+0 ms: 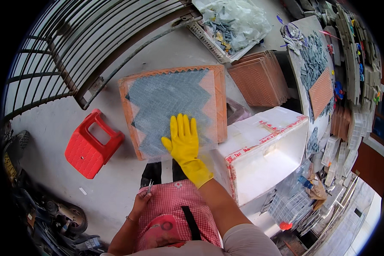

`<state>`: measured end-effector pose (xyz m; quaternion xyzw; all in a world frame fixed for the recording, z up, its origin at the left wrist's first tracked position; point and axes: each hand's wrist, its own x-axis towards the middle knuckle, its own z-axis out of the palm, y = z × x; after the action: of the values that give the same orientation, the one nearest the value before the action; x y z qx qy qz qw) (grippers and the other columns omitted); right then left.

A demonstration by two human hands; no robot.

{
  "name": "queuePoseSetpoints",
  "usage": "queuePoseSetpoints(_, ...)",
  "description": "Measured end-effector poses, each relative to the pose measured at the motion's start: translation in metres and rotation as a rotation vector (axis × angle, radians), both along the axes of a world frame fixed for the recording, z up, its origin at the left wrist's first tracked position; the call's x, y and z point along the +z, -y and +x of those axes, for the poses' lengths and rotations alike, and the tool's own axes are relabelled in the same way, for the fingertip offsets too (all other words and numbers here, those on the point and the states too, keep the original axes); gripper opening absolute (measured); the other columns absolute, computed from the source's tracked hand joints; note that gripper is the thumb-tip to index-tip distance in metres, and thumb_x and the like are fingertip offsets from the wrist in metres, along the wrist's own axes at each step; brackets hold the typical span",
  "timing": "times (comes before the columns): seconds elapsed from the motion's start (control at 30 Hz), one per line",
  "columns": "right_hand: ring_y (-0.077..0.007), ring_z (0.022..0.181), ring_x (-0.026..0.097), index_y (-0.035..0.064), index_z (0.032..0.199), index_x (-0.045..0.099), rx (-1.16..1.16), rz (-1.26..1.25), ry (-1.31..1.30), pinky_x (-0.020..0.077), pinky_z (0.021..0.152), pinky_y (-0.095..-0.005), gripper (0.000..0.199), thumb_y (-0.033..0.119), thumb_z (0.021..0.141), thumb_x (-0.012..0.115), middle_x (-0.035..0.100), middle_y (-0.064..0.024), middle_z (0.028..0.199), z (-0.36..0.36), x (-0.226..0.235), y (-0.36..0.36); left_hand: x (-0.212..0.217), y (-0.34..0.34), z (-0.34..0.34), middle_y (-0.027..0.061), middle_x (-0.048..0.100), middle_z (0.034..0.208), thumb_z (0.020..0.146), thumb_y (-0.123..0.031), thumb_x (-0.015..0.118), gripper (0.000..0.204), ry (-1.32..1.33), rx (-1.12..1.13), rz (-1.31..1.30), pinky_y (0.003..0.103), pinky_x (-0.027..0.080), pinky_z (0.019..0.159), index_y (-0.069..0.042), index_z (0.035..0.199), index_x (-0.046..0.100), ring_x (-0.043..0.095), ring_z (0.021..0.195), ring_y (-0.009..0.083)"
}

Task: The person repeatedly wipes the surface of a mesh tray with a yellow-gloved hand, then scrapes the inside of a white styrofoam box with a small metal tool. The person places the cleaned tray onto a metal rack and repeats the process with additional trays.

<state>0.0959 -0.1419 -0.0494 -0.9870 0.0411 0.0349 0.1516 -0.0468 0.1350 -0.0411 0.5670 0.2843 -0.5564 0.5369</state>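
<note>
My right hand (184, 138), in a yellow rubber glove, lies flat with fingers stretched out on a sheet of white mesh (207, 96). Under the mesh are grey-blue pieces (168, 91) forming a zigzag-edged pattern. They rest on an orange-brown ribbed board (220, 96), whose rim shows around them. Bare and closed, my left hand (141, 200) stays low by my pink checked apron (168, 205). It grips a slim metal tool (149, 186) with thin points; its exact kind is too small to tell.
A red plastic stool (89, 147) stands left of the board, below a metal grille (102, 64). To the right is a white foam box (264, 162). Stacked ribbed boards (260, 81), a basket (209, 40) and a table of grey pieces (313, 59) lie beyond. A motorbike (59, 213) stands lower left.
</note>
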Motion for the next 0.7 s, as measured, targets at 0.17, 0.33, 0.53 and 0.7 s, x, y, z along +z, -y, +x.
queuePoseSetpoints(0.17, -0.0354, 0.119, 0.037, -0.0026, 0.126, 0.038, 0.099, 0.172, 0.070, 0.0217, 0.103, -0.0474, 0.065, 0.039, 0.078, 0.053, 0.043, -0.0208, 0.126, 0.033, -0.010, -0.086, 0.000, -0.011, -0.006, -0.0049, 0.050, 0.061, 0.087, -0.015, 0.049, 0.014, -0.005, 0.042, 0.023, 0.018, 0.028, 0.046, -0.007, 0.080, 0.058, 0.037, 0.049, 0.0021)
queuePoseSetpoints(0.33, -0.0339, 0.118, 0.039, -0.0015, 0.124, 0.041, 0.285, 0.434, 0.347, 0.0249, 0.102, -0.0444, 0.057, 0.034, 0.080, 0.052, 0.043, -0.0207, 0.125, 0.115, -0.004, -0.123, 0.011, -0.014, 0.002, -0.0044, 0.050, 0.060, 0.088, -0.015, 0.049, 0.015, -0.062, 0.190, 0.085, 0.018, 0.028, 0.045, -0.007, 0.078, 0.057, 0.036, 0.048, 0.0024)
queuePoseSetpoints(0.53, -0.0318, 0.120, 0.036, 0.0002, 0.126, 0.040, 0.172, 0.040, 0.340, 0.0186, 0.105, -0.0439, 0.062, 0.040, 0.080, 0.051, 0.042, -0.0182, 0.127, 0.170, -0.024, -0.066, -0.004, -0.035, -0.021, -0.0037, 0.050, 0.060, 0.088, -0.016, 0.049, 0.015, -0.067, 0.259, 0.037, 0.018, 0.027, 0.045, -0.007, 0.078, 0.057, 0.037, 0.048, 0.0026)
queuePoseSetpoints(0.7, -0.0307, 0.120, 0.037, 0.0003, 0.126, 0.041, 0.290, 0.121, 0.121, 0.0185, 0.105, -0.0442, 0.065, 0.043, 0.079, 0.051, 0.043, -0.0164, 0.128, 0.093, -0.011, -0.080, -0.003, -0.022, -0.028, -0.0047, 0.050, 0.061, 0.088, -0.016, 0.049, 0.015, 0.022, 0.228, 0.018, 0.018, 0.028, 0.046, -0.006, 0.079, 0.058, 0.036, 0.050, 0.0023)
